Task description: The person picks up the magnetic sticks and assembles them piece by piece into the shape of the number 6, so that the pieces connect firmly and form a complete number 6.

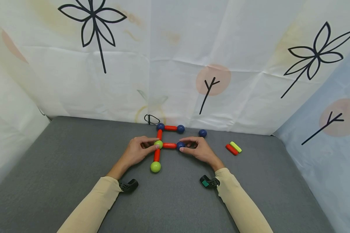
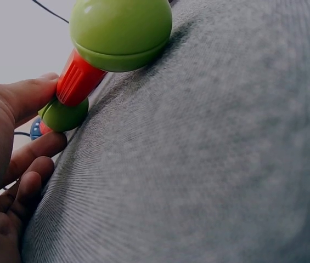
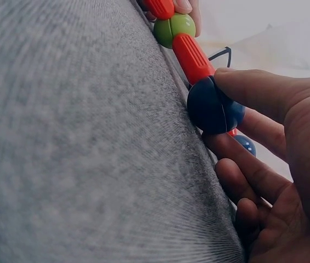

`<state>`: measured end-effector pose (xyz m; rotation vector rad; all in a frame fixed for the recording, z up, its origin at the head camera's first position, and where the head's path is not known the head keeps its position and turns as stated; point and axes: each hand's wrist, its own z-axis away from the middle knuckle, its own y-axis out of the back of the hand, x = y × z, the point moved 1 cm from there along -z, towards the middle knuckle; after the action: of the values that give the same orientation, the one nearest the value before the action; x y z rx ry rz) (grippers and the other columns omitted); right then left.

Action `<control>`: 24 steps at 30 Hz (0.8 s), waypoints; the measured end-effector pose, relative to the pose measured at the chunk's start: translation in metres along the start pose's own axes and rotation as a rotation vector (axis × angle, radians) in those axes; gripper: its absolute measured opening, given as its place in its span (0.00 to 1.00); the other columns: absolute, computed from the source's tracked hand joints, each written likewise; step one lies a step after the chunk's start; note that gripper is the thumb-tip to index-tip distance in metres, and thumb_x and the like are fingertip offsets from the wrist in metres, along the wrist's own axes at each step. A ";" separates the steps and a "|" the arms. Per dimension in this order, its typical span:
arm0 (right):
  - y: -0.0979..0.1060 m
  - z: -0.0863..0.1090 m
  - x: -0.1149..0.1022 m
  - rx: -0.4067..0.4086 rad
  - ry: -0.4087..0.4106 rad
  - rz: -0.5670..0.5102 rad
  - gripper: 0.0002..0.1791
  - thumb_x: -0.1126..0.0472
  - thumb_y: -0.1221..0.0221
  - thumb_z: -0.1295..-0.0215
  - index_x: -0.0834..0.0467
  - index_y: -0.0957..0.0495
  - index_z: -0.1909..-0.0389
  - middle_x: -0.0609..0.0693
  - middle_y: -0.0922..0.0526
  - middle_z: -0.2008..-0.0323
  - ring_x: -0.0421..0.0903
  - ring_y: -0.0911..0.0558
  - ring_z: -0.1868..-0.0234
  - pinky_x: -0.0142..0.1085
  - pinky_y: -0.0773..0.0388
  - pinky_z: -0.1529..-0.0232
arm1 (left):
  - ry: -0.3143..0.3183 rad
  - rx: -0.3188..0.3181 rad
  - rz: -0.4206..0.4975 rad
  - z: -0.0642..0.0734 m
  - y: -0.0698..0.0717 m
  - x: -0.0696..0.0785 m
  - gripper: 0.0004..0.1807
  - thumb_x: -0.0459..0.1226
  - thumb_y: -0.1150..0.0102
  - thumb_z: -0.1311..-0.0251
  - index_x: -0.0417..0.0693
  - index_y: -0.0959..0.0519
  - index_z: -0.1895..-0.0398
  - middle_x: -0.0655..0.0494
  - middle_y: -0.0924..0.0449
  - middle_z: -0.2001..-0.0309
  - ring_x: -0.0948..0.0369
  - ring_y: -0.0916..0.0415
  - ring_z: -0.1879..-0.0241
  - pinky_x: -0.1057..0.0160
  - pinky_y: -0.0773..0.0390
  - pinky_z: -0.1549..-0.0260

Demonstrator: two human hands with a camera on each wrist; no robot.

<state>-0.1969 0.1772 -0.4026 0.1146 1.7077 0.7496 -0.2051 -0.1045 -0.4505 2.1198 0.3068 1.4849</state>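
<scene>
- Pale fabric (image 1: 175,48) printed with leaf outlines hangs behind the grey table (image 1: 75,178) in your head view.
- Before you on the table lies a ball-and-rod assembly shaped like an F. Its upright runs from a near green ball (image 1: 155,167) along a lower red rod (image 1: 156,155) to a middle green ball (image 1: 158,144), then along an upper red rod (image 1: 159,134) to a corner blue ball (image 1: 161,126).
- Your left hand (image 1: 136,149) holds the middle green ball between thumb and fingers; your right hand (image 1: 200,149) pinches a blue ball (image 1: 180,146) at the end of the middle red rod (image 1: 169,145).
- Past your right hand sits a loose blue ball (image 1: 202,133); farther right, a loose red rod (image 1: 231,149) and a yellow-green rod (image 1: 235,147) lie side by side.
- From your left wrist, you see your thumb by the joint of the lower red rod and the middle green ball, a finger on the ball's other side; the near green ball looms largest.
- From your right wrist, your thumb and a finger grip the blue ball on opposite sides, its red rod running to the middle green ball.
</scene>
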 end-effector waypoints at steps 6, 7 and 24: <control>0.000 0.000 0.001 -0.001 0.001 -0.011 0.18 0.66 0.32 0.35 0.67 0.17 0.45 0.61 0.16 0.51 0.58 0.23 0.55 0.38 0.29 0.57 | 0.008 -0.002 0.003 0.000 0.000 0.001 0.17 0.46 0.29 0.38 0.57 0.12 0.47 0.61 0.18 0.65 0.60 0.25 0.69 0.61 0.26 0.69; 0.000 0.000 0.001 -0.002 0.002 -0.014 0.19 0.66 0.32 0.35 0.67 0.17 0.45 0.61 0.16 0.51 0.58 0.23 0.54 0.38 0.29 0.57 | 0.009 -0.002 0.003 0.000 0.000 0.001 0.17 0.46 0.29 0.38 0.57 0.12 0.47 0.61 0.18 0.65 0.60 0.25 0.69 0.61 0.26 0.69; 0.000 0.000 0.001 -0.004 0.005 -0.020 0.19 0.66 0.33 0.35 0.67 0.18 0.44 0.61 0.16 0.50 0.56 0.23 0.55 0.37 0.30 0.57 | 0.006 -0.001 -0.006 -0.001 0.000 -0.001 0.17 0.47 0.29 0.38 0.57 0.12 0.47 0.62 0.17 0.65 0.61 0.25 0.68 0.60 0.25 0.67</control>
<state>-0.1969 0.1772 -0.4034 0.0926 1.7101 0.7383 -0.2061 -0.1046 -0.4514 2.1125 0.3147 1.4883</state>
